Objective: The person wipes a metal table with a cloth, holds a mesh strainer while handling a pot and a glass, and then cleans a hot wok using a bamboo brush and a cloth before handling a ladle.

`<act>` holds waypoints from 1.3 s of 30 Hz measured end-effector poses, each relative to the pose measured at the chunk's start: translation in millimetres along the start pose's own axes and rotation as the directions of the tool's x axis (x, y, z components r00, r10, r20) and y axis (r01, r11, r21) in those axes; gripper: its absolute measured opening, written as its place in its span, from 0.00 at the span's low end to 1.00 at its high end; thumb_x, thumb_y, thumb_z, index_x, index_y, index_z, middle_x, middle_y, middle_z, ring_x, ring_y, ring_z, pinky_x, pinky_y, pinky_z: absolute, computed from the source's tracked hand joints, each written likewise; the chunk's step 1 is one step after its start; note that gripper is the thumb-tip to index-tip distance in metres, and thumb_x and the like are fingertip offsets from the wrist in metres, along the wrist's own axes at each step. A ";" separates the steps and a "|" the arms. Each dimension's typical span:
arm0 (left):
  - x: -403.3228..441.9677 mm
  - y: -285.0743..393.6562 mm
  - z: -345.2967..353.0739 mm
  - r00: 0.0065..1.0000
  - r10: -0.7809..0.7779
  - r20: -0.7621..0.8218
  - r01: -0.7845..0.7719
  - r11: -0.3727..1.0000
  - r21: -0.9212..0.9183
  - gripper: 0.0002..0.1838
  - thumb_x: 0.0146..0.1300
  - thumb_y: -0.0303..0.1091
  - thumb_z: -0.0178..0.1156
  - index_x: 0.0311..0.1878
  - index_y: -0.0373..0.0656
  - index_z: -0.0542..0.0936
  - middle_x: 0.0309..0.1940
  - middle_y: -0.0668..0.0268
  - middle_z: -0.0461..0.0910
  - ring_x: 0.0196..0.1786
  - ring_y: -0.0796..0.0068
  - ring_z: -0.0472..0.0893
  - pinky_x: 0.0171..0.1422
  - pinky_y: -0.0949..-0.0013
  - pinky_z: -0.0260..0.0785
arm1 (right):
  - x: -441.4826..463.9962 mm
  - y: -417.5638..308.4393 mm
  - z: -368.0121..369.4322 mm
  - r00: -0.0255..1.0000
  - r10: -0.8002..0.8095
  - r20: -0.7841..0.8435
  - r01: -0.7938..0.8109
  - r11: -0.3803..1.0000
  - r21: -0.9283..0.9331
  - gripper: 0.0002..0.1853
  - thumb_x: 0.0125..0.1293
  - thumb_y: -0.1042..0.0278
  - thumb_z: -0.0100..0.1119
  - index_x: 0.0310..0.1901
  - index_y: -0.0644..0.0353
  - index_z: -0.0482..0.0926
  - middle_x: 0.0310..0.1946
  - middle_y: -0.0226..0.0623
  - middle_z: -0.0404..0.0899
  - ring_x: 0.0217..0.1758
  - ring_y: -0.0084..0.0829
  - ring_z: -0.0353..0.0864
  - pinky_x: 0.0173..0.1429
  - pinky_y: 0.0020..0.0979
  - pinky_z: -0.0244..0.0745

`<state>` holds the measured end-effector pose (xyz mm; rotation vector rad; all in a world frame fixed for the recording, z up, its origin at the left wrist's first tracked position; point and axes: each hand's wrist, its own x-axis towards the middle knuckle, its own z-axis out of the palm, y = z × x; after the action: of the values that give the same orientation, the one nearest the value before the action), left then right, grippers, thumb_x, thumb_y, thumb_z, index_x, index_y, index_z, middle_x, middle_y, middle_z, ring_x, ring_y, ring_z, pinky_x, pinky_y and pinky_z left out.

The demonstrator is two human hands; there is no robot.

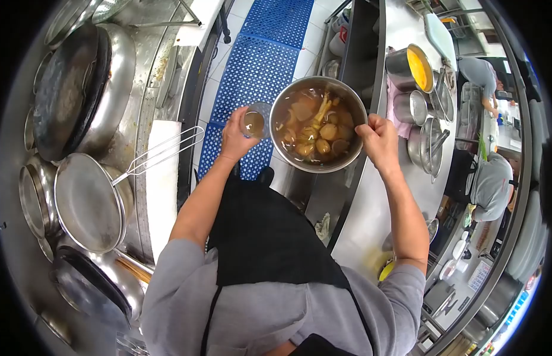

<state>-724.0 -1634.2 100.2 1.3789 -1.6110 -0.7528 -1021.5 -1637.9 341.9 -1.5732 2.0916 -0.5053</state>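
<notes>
The left hand (237, 135) is holding a clear cup (256, 123), fingers partly curled round it, just beside the pot's left side. The right hand (380, 141) is gripping the pot (317, 169) at its right edge, fist nearly closed. Inside the pot, chunks are sitting in brown broth (316, 127); whether anything is supporting it underneath is hard to tell. A steel counter (371, 207) is running along the pot's right. Broth could be spilling if that one-sided grip were slipping or twisting.
</notes>
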 end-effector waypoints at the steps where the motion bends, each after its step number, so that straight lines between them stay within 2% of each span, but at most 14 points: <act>1: -1.4 -0.9 1.8 1.000 0.000 0.005 0.000 1.000 -0.014 0.46 0.41 0.38 0.81 0.66 0.45 0.68 0.55 0.57 0.81 0.56 0.53 0.83 0.60 0.57 0.75 | -0.3 1.0 -0.3 1.000 -0.009 0.000 0.009 1.000 -0.017 0.14 0.52 0.66 0.59 0.20 0.68 0.68 0.13 0.45 0.66 0.19 0.34 0.66 0.29 0.40 0.66; 5: -3.8 8.3 0.4 1.000 0.010 0.012 -0.009 0.998 -0.062 0.44 0.40 0.35 0.79 0.63 0.45 0.70 0.55 0.55 0.81 0.56 0.49 0.81 0.61 0.55 0.74 | -2.7 -1.1 -0.6 1.000 -0.030 -0.001 0.030 0.998 -0.050 0.14 0.52 0.66 0.57 0.20 0.68 0.68 0.14 0.47 0.65 0.19 0.35 0.66 0.30 0.40 0.66; 12: -10.1 3.1 3.8 1.000 -0.013 0.019 0.014 0.998 -0.062 0.45 0.40 0.36 0.79 0.64 0.45 0.69 0.57 0.54 0.80 0.58 0.48 0.80 0.62 0.55 0.73 | -3.2 1.3 0.9 1.000 -0.019 0.005 0.019 0.999 -0.047 0.14 0.52 0.66 0.57 0.20 0.68 0.68 0.14 0.48 0.66 0.19 0.36 0.67 0.30 0.41 0.66; 15: -10.2 -1.7 4.2 0.999 0.052 0.010 -0.052 0.999 -0.012 0.49 0.39 0.37 0.82 0.67 0.45 0.67 0.57 0.55 0.79 0.57 0.51 0.82 0.61 0.56 0.76 | -4.3 -4.1 -2.3 1.000 -0.015 0.013 0.016 0.996 -0.085 0.14 0.52 0.66 0.58 0.20 0.68 0.68 0.14 0.48 0.66 0.19 0.37 0.67 0.30 0.41 0.66; 33: -5.3 3.8 2.1 0.996 0.048 0.071 -0.044 0.998 -0.047 0.50 0.40 0.40 0.83 0.67 0.46 0.66 0.55 0.53 0.81 0.56 0.52 0.83 0.60 0.57 0.77 | -9.9 -13.5 -12.3 0.999 -0.036 -0.003 0.035 0.994 -0.102 0.14 0.51 0.66 0.58 0.20 0.69 0.69 0.14 0.50 0.66 0.19 0.40 0.67 0.31 0.42 0.67; 36: -6.9 12.0 1.1 0.999 0.032 0.033 -0.028 0.995 -0.091 0.46 0.38 0.36 0.81 0.64 0.47 0.69 0.55 0.56 0.80 0.56 0.51 0.82 0.60 0.56 0.75 | -6.8 2.2 -11.5 0.999 -0.044 0.009 0.044 0.998 -0.052 0.14 0.51 0.65 0.59 0.20 0.68 0.69 0.13 0.48 0.67 0.18 0.36 0.67 0.29 0.41 0.66; 37: -9.6 13.8 -0.8 0.999 0.005 0.034 -0.002 0.995 -0.101 0.45 0.39 0.35 0.81 0.64 0.46 0.70 0.55 0.56 0.81 0.56 0.52 0.83 0.60 0.57 0.75 | -7.8 13.3 -8.1 1.000 -0.011 0.025 0.008 0.996 0.087 0.14 0.52 0.65 0.61 0.19 0.66 0.69 0.12 0.41 0.67 0.18 0.28 0.66 0.27 0.38 0.63; 39: -14.7 -0.1 5.5 1.000 0.006 0.005 -0.006 0.988 -0.155 0.43 0.40 0.33 0.81 0.63 0.45 0.72 0.53 0.57 0.82 0.54 0.56 0.84 0.59 0.59 0.77 | -17.3 26.8 -7.2 0.999 0.049 0.023 -0.052 0.985 0.164 0.14 0.53 0.68 0.62 0.18 0.63 0.70 0.12 0.30 0.67 0.19 0.21 0.64 0.25 0.34 0.60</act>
<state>-728.7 -1620.4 94.4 1.2605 -1.5264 -0.8609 -1042.8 -1613.8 335.6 -1.4225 2.0153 -0.6260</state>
